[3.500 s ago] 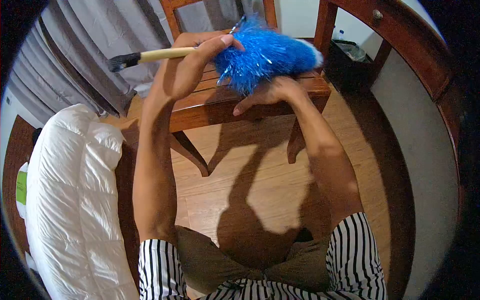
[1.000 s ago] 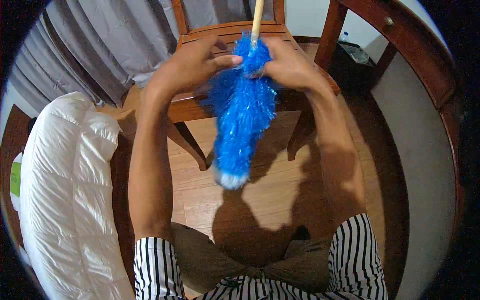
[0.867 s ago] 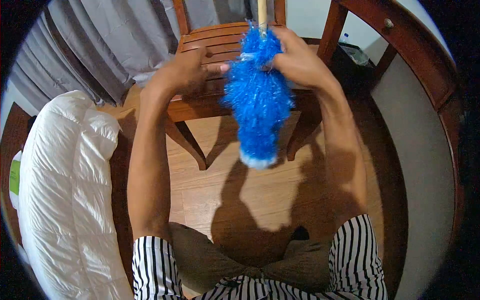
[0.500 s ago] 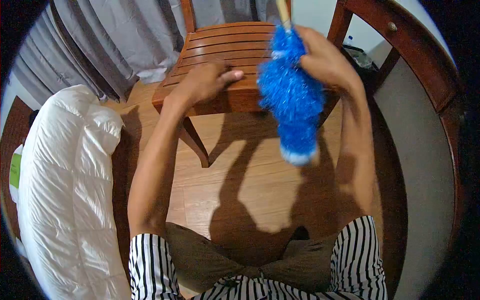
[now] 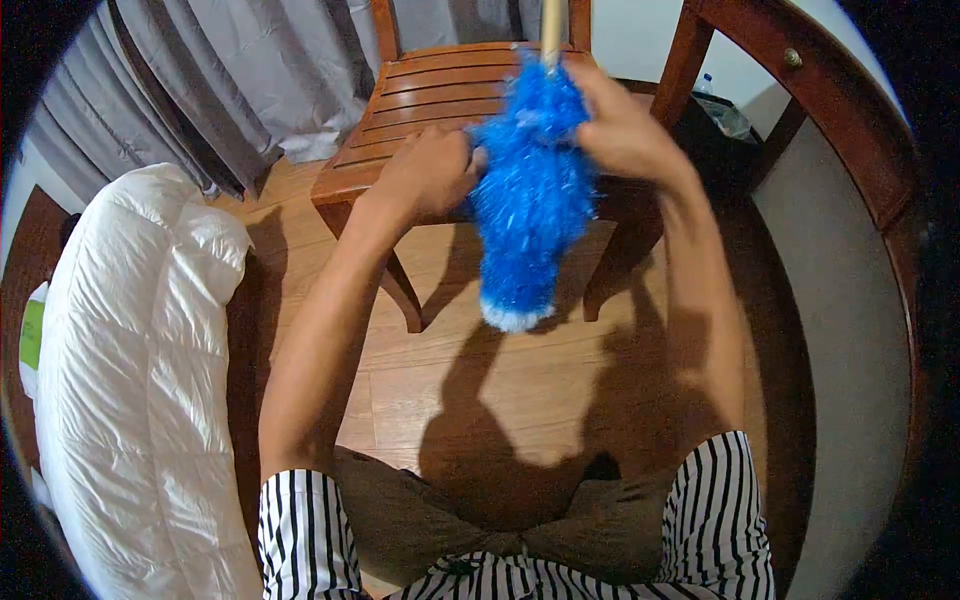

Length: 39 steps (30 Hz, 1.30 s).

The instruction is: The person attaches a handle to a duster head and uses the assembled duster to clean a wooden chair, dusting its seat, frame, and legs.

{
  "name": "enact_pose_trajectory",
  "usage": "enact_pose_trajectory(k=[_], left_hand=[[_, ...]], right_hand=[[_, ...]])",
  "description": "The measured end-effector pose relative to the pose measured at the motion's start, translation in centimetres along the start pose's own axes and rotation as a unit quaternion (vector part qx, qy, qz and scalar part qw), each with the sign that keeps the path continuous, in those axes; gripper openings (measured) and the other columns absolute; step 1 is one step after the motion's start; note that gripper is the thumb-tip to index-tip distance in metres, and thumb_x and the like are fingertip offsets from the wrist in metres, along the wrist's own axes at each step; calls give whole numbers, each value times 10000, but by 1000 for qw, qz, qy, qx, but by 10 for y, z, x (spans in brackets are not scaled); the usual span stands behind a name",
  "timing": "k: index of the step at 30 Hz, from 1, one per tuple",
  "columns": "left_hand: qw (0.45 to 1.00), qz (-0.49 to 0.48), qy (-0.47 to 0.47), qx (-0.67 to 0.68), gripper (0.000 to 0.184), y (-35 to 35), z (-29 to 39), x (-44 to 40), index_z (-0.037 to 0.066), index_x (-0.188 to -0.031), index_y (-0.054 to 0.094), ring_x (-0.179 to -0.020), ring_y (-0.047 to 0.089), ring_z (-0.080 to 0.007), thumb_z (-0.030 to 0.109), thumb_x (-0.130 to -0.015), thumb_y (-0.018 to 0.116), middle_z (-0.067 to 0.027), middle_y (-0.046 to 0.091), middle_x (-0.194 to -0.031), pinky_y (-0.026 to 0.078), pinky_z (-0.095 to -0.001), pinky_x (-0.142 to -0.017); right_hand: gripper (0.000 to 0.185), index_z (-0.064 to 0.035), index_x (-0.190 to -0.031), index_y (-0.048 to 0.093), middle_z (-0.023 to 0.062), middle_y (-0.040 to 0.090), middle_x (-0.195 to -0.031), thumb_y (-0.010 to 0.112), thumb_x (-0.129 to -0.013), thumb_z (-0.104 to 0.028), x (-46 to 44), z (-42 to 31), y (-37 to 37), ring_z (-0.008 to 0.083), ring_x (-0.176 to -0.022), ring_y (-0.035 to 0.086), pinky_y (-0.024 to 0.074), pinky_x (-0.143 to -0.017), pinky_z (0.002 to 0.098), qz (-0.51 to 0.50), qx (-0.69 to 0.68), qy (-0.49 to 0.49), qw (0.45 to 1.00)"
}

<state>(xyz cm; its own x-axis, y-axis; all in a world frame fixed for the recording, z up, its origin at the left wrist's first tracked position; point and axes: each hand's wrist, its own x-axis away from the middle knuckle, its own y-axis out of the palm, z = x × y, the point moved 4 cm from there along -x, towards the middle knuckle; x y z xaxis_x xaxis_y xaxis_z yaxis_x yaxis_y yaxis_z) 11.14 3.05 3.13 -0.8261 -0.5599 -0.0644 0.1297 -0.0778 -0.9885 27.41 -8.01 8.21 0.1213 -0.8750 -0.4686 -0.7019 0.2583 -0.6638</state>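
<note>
I see one duster (image 5: 538,205) and one chair (image 5: 430,92). Half a second ago the duster was nearer the chair's front right corner; now it is across the front edge's middle. My right grip (image 5: 630,132) closes round its handle end; my left grip (image 5: 432,172) curls at its strands, whether holding any I cannot tell.

Blue duster (image 5: 535,200) in right grip (image 5: 622,132), left grip (image 5: 437,167) alongside, slatted chair (image 5: 430,90) behind

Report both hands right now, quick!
Left hand: curled at the blue duster; its grip cannot be told.
Right hand: holding the duster near its handle.
</note>
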Motion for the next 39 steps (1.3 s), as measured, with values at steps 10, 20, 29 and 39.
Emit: enact_pose_trajectory(k=[10,20,29,39], left_hand=[[988,131,63,49,453,16,-10,-3,64,-1195,683,-1138,628,-435,418,-1038,449,-255,693,-1155,448,-558,-1014],[989,114,65,72,438,6,-6,-3,60,-1166,680,-1122,627,-448,414,-1032,460,-251,702,-1117,445,-564,-998],[990,102,61,71,423,8,-5,-2,62,-1141,679,-1145,616,-437,405,-1033,456,-234,693,-1159,434,-561,-1004],[991,100,68,62,412,8,-4,-11,50,-1114,676,-1026,657,-459,396,-1040,465,-253,711,-1044,485,-558,-918]], right_hand=[[596,20,-1426,518,171,645,-1283,561,-833,57,45,20,-92,273,-1226,592,415,-1102,379,114,177,60,976],[449,15,-1270,591,118,690,-1064,584,-821,23,12,28,-54,251,-1014,631,487,-957,396,25,79,56,995],[447,34,-1246,571,308,690,-1026,516,-804,20,46,7,-109,473,-1044,670,508,-928,489,173,372,110,905],[219,-24,-1143,658,159,694,-1001,583,-959,-117,29,-34,-61,263,-971,670,525,-891,457,142,-6,198,970]])
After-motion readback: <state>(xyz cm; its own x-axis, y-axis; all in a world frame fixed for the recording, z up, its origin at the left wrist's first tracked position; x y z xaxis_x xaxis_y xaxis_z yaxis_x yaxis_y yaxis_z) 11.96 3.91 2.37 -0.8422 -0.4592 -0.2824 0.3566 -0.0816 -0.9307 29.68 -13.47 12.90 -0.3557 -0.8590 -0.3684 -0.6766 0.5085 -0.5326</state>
